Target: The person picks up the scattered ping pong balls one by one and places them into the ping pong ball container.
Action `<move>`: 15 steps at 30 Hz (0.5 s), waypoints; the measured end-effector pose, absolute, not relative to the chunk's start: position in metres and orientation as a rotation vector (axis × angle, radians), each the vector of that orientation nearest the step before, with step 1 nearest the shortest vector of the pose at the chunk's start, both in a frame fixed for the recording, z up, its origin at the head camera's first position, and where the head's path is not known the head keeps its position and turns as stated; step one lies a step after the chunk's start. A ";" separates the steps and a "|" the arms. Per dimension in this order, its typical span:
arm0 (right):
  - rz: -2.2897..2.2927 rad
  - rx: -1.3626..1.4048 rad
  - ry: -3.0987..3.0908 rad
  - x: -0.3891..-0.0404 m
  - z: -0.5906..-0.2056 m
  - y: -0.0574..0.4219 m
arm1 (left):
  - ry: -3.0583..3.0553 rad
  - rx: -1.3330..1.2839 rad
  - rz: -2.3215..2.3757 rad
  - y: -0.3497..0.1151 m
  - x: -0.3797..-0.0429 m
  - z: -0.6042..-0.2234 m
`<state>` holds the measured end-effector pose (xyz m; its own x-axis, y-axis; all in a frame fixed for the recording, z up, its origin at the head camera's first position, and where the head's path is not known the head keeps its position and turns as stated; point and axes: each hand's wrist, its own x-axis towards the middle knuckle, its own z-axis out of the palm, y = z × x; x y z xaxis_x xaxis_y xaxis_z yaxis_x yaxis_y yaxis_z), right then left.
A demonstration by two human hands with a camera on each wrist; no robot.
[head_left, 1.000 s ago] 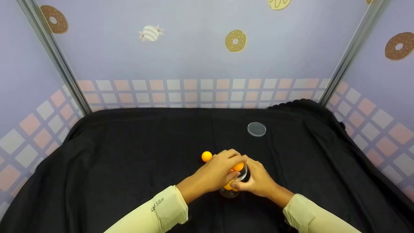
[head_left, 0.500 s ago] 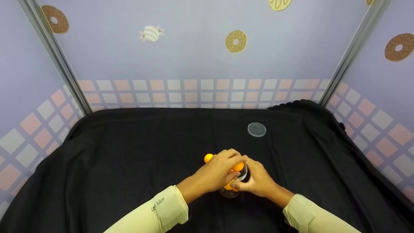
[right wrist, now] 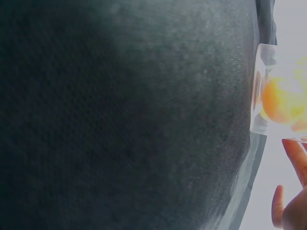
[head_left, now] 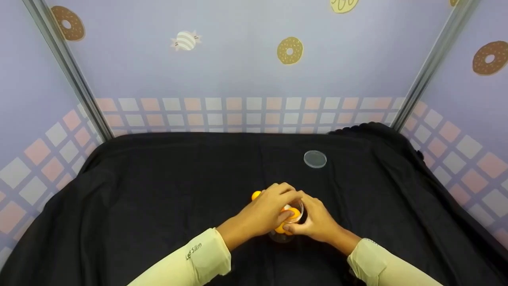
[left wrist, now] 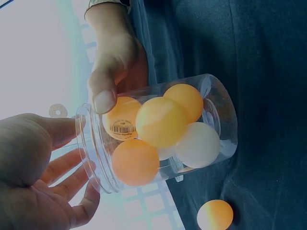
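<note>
A clear plastic jar (left wrist: 226, 110) stands on the black cloth, several orange table tennis balls (left wrist: 135, 162) and a white one (left wrist: 197, 145) inside it. My right hand (head_left: 321, 220) grips the jar near its top, thumb against the wall. Over the mouth is my left hand (head_left: 264, 210), its fingers loosely spread at the rim with no ball between them in the left wrist view. One loose orange ball (head_left: 256, 195) lies on the cloth just beyond my left hand, partly hidden by it. The right wrist view catches only the jar's lower part and some fingers.
A round clear lid (head_left: 315, 159) lies flat on the black cloth (head_left: 178, 178), beyond the jar and to the right. Patterned walls (head_left: 238, 71) enclose the back and both sides. Folds run through the cloth on the right.
The orange ball at the jar's mouth has dropped lower inside, out of my left fingers. The loose ball has rolled slightly right, towards my left hand. Both hands have stayed in place.
</note>
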<state>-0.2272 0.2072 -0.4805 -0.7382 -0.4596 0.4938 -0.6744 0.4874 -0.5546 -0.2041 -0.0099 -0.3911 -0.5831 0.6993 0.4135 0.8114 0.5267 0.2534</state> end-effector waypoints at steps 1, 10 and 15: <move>1.101 0.963 -2.456 -0.227 -0.481 0.207 | -2.508 -1.268 -0.618 -0.010 -0.204 -0.391; 1.085 0.984 -2.412 -0.229 -0.484 0.206 | -2.467 -1.219 -0.619 -0.015 -0.211 -0.391; 1.111 0.985 -2.432 -0.230 -0.484 0.206 | -2.463 -1.146 -0.674 -0.023 -0.225 -0.391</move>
<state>-0.2304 0.2064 -0.4843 -0.7236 -0.4650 0.5100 -0.6900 0.4683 -0.5519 -0.2246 -0.0227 -0.3913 -0.6163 0.6190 0.4868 0.7806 0.5617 0.2741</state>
